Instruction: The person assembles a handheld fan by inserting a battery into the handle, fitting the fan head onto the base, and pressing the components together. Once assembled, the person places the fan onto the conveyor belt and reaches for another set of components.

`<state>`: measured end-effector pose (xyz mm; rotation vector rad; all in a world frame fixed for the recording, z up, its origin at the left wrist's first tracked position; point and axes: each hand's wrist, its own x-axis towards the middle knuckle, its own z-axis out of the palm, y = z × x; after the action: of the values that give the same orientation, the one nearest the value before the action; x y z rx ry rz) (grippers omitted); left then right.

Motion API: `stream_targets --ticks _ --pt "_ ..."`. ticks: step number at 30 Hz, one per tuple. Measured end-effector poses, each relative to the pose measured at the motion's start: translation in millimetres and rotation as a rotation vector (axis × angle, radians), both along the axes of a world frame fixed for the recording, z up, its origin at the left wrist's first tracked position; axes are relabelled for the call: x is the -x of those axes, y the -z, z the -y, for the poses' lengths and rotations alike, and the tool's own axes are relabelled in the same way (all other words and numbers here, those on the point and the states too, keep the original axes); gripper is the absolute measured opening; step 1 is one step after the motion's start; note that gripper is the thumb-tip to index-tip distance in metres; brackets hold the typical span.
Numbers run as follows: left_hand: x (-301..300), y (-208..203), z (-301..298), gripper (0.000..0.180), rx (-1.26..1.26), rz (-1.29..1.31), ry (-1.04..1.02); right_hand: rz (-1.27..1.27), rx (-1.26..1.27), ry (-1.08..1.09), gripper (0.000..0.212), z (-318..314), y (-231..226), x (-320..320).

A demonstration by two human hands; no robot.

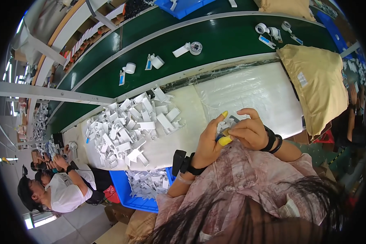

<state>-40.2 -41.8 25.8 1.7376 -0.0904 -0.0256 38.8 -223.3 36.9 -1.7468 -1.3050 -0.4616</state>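
A long green conveyor belt (pixel 215 40) curves across the top of the view, with small white rolls (pixel 195 47) and flat white-and-blue packets (pixel 122 77) scattered along it, well apart from one another. Just below the belt lies the white, plastic-covered work surface (pixel 256 91). At its right end a large tan padded bag (pixel 319 87) rests on the corner and hangs past the edge, and a second tan bag (pixel 286 6) lies beyond the belt at the top.

On the left half of the surface sits a broad heap of white plastic clip parts (pixel 128 128), piled loosely and tumbling over one another; it fills the space to the left of the hands. Below the surface's near edge a blue bin (pixel 124 191) holds more of the same white parts. A second blue bin (pixel 183 8) lies beyond the belt with a few white pieces in it.

At lower left another person in a white shirt (pixel 65 193) sits at a neighbouring station.

Over the bare middle of the surface, the left hand (pixel 209 144) and the right hand (pixel 250 130) meet, both wearing yellow finger cots and dark wristbands. Each grip is clenched on one small grey-white part (pixel 227 127) pinched between them, held above the surface, right of the heap.
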Motion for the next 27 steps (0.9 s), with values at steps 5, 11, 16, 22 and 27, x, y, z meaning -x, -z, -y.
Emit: stream_targets --ticks 5,11,16,22,27 --pt "6.1 0.6 2.0 0.057 0.001 -0.007 -0.005 0.021 -0.006 -0.006 0.023 1.9 -0.8 3.2" --pt "10.0 -0.1 4.0 0.057 0.013 0.016 0.001 0.035 -0.003 -0.008 0.022 4.7 -1.7 6.7" --pt "10.1 -2.4 4.9 0.056 -0.008 0.038 0.003 0.036 -0.012 -0.011 0.022 5.4 -0.1 7.8" --pt "11.2 -2.6 6.6 0.056 -0.008 0.037 0.003 0.045 -0.009 -0.012 0.022 7.3 1.6 7.7" --pt "10.2 -3.2 6.5 0.058 -0.038 0.082 0.011 0.051 -0.012 -0.019 0.019 9.1 0.5 7.3"
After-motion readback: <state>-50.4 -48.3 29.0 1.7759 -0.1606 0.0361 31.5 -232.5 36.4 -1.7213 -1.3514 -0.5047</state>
